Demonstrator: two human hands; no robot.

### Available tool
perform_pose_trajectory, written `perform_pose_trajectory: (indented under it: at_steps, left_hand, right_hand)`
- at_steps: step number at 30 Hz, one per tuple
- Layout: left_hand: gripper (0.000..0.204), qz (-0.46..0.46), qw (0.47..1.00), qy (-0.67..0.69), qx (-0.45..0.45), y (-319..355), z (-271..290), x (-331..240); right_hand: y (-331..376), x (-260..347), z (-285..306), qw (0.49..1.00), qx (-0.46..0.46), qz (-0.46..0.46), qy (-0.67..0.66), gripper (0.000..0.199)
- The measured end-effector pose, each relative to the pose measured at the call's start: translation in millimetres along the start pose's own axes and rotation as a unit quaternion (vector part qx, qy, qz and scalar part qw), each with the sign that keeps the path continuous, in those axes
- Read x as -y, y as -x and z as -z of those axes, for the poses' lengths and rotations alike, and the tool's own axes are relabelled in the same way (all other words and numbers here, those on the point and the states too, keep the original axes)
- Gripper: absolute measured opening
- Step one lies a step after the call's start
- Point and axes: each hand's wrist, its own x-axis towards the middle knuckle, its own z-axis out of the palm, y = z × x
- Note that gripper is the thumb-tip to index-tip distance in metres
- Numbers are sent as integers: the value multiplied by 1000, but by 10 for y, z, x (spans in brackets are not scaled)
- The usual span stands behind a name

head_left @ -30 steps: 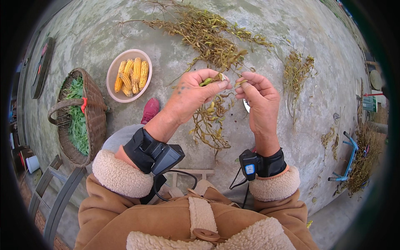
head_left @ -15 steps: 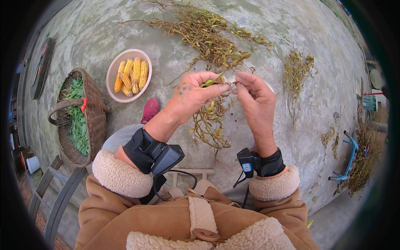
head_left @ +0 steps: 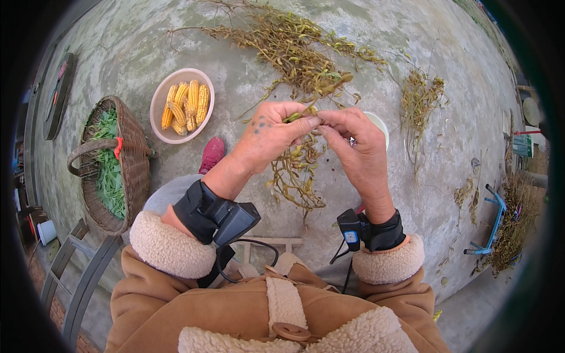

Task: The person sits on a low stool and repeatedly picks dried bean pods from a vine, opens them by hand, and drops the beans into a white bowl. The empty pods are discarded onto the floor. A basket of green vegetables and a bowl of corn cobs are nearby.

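Observation:
My left hand [head_left: 282, 126] is closed on a bean stalk with green and brownish pods [head_left: 292, 117], which stick out between thumb and fingers. Thumb and forefinger of my right hand [head_left: 359, 138] pinch at the pods, their tips meeting those of the left; the bit between them is too small to make out. Small dark, shiny specks [head_left: 352, 141] show by the curled fingers of that hand. Below both hands a dry bean plant with yellowish pods [head_left: 300, 176] hangs or lies over the ground; I cannot tell which. Behind the right hand peeks a white bowl [head_left: 381, 126].
Heaped bean plants [head_left: 294, 53] lie ahead on the concrete, with a smaller bunch [head_left: 421, 97] at right. To the left are a pink basin [head_left: 159, 123] of corn cobs [head_left: 188, 106] and a wicker basket [head_left: 132, 170] of green leaves. A blue frame [head_left: 494, 223] stands far right.
My right hand has tipped inward and its fingertips now press against the left's. The pale opened pod that showed between them is out of sight. More of the white bowl shows.

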Motion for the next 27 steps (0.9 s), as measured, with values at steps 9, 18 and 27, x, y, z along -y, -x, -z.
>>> perform_pose_trajectory:
  at_steps: [9,18,27]
  left_hand:
    - [14,16,999,-30,28,17,-5,-30]
    - [14,5,996,-90,23,11,2,-28]
    - [16,26,995,-92,-5,-7,-50,-31]
  right_hand:
    - [-5,-14,32,1000,14,-24,-6,15]
    - [-20,-31,67,963,52,-178,-194,12]
    - [-2,-464,206,920,-31,-227,-317,12]
